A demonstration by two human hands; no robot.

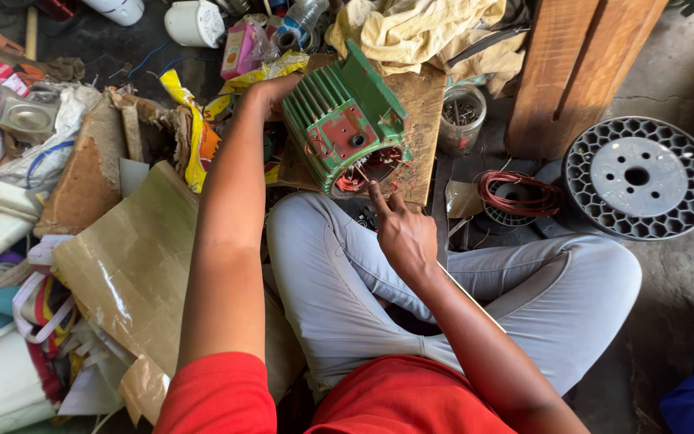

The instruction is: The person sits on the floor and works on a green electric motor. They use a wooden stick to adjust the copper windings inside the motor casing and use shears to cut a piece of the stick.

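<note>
Person seated cross-legged on the floor [668, 281], grey trousers, red shirt. Work piece sits just beyond the knees.

Wooden board [423, 120]: flat slab carrying the work piece, its far edge under a heap of yellowish cloth [411, 28].

Green motor housing [345, 120]: finned cast body, tipped so its open end faces the person, copper windings [363, 173] showing in the bore. Judged heavy and rigid; paint chipped but the fins give a non-slip purchase. Best held by the finned outer shell or the flat red-marked terminal pad, never by the windings.

Grey plastic spool [638, 177]: honeycomb flange, lying flat on the floor to the right, well apart from the housing.

Left hand [271, 92]: wrapped over the far left side of the housing, bracing it; fingers hidden behind the casting, so the exact closure cannot be told.

Right hand [403, 233]: loosely curled, index finger extended, tip touching the windings at the lower rim. Holds nothing.

Coil of red-brown wire [516, 193]: loose loops on a small reel, right of the board.

Windings judged fragile: thin enamelled wire, easily nicked or bent. Fingertip contact only.
</note>
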